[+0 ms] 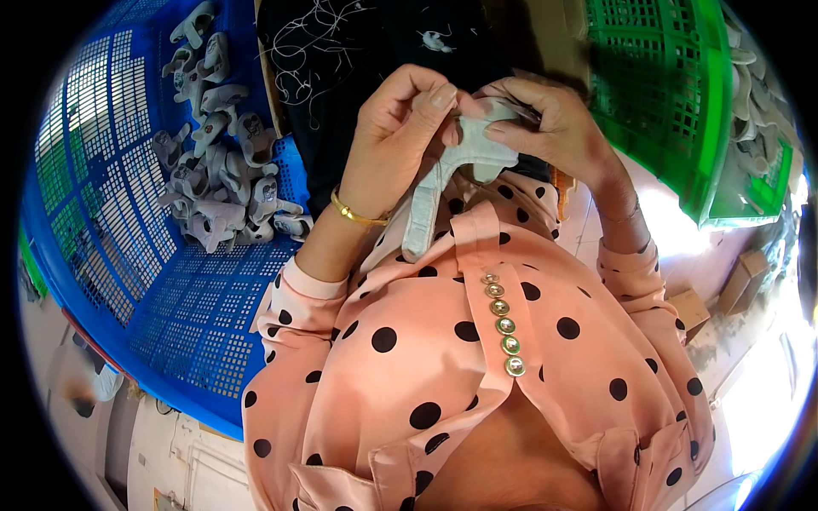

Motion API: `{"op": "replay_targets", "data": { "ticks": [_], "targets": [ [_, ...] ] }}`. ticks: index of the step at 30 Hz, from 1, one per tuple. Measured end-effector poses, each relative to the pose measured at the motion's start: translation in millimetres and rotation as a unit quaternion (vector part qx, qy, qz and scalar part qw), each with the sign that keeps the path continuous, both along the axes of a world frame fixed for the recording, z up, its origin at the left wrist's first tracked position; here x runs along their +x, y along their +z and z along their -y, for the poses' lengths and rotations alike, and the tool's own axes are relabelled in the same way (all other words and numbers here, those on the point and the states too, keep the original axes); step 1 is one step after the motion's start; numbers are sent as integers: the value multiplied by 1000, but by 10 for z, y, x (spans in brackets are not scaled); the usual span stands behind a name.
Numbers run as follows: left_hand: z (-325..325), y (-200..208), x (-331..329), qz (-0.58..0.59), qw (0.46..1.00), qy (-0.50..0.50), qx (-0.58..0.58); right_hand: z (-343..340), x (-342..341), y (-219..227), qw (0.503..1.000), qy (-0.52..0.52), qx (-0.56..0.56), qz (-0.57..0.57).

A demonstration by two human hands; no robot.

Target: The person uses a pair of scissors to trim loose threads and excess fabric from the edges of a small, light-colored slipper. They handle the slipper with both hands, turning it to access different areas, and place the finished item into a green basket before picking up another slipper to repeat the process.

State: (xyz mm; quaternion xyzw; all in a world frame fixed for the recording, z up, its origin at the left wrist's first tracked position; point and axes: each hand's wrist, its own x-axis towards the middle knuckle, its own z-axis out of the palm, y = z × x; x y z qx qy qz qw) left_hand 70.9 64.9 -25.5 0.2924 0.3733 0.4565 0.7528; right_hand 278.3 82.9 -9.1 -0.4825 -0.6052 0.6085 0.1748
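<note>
A small, pale grey-white stitched fabric piece, which looks like a child's shoe upper (479,145), is held up in front of my chest. Its long strap hangs down toward the lower left. My right hand (545,123) grips its right side, thumb on the near face and fingers behind. At the upper left edge of the piece, my left hand (405,128) is closed in a pinch, thumb against fingertips. What lies between those fingertips is too small to make out. Dark cloth (375,51) covers my lap beyond the hands.
On my left stands a blue plastic crate (192,315) holding a heap of similar grey shoe uppers (226,162). A green crate (652,85) is at the right, with more pale pieces (750,111) beside it. Loose white threads (315,51) lie on the dark cloth. Cardboard boxes (743,281) sit farther right.
</note>
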Motion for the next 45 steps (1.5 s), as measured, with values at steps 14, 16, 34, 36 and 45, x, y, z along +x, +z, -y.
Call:
{"op": "replay_targets", "data": {
  "ticks": [14, 16, 34, 36, 45],
  "targets": [
    [1, -42, -349, -311, 922, -54, 225, -38, -169, 8, 996, -15, -87, -30],
    [-10, -49, -351, -353, 899, -75, 248, -51, -173, 23, 997, -3, -78, -14],
    [-72, -52, -278, -334, 911, -84, 225, -58, -200, -3, 999, 30, -16, 38],
    [-76, -56, -274, -353, 899, -100, 240, -52, -183, -41, 999, 26, 5, 39],
    [-232, -7, -638, -398, 836, -253, 280, -34, -118, -113, 996, 9, -87, -16]
  ]
}}
